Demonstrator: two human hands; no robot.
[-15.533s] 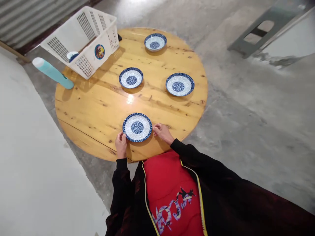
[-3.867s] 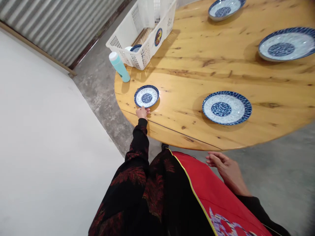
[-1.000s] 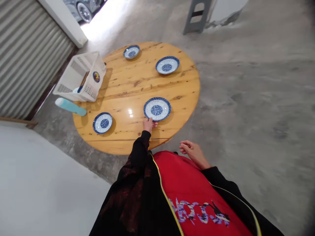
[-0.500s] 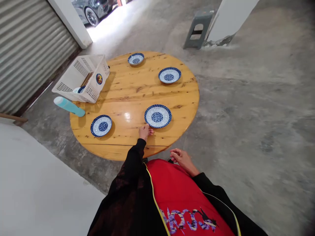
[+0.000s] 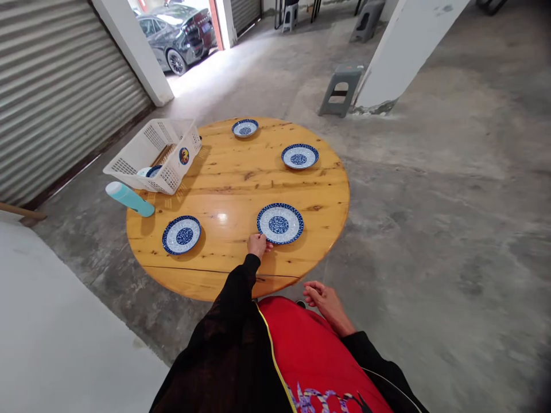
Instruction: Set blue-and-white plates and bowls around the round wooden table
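Here's the left hand [image 5: 257, 245], reaching in over the table [image 5: 228, 186], and the near edge curves past just behind its wrist, a dark seam crossing the wood there too. Off to its left, a stretch of wood leads to a second plate [image 5: 181, 235]; up ahead and right sits a third plate [image 5: 300, 156], and straight beyond, a fourth plate [image 5: 245, 128]. Ahead and well left, basket [image 5: 175, 166] and bottle [image 5: 130, 199] stand at the rim. The right hand [image 5: 326, 302], well apart from its partner, hangs past the table's edge, fingers in a loose half-curl. Now the left arm: slanting forward in a black sleeve [image 5: 228, 304], back of the hand up, thumb side at the rim of the nearest plate [image 5: 279, 223]. Does it clamp? From here, I can't tell. That plate lies face up, just ahead and right of the left hand: blue patterned rim, pale ring, round blue middle.
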